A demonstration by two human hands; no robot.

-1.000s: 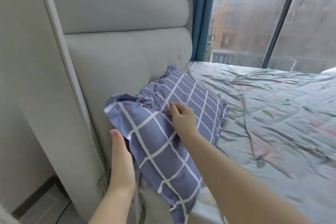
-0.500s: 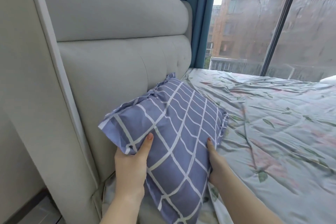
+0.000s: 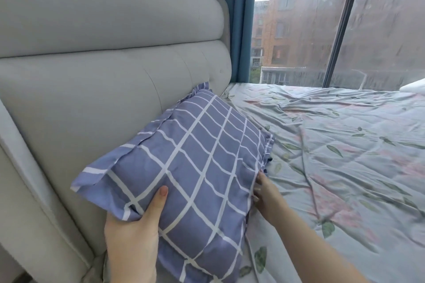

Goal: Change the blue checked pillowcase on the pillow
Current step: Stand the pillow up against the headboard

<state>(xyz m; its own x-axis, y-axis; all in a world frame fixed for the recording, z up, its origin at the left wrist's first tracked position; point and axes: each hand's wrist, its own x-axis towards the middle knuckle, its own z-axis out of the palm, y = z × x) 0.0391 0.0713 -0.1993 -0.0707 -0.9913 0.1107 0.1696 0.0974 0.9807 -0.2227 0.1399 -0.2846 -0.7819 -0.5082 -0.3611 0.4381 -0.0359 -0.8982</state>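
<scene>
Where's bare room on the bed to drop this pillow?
Free: the floral sheet right of the pillow, out to the window; a white object sits at its far right edge. Crowded: the near corner against the headboard, where left hand and right hand hold the pillow.

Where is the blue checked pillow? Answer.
Head view, left of centre: the blue checked pillow leans on the grey padded headboard, left hand gripping it, right hand at its edge.

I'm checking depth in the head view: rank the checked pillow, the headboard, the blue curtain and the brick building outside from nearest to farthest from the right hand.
1. Checked pillow: touching the right hand, on its left.
2. Headboard: behind the pillow, left.
3. Blue curtain: far corner, beyond the headboard.
4. Brick building: outdoors, farthest back.
</scene>
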